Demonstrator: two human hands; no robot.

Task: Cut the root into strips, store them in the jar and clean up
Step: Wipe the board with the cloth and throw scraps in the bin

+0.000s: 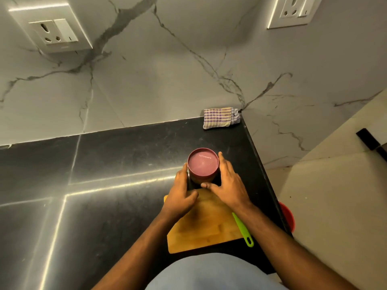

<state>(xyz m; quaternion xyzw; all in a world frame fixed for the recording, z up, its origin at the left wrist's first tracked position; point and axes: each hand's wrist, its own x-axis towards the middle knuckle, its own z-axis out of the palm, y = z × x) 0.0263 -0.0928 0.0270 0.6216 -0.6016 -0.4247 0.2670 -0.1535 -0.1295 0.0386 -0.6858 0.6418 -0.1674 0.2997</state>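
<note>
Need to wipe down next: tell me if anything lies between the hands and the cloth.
Nothing visible does. Both the left hand and right hand hold the lidded jar; beyond it only bare counter runs to the folded cloth in the back corner.

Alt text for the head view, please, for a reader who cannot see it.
Both hands, left hand and right hand, hold a jar with its pink lid on, on a black counter. Nearer lie a wooden cutting board and green knife; a checked cloth sits by the wall.
</note>
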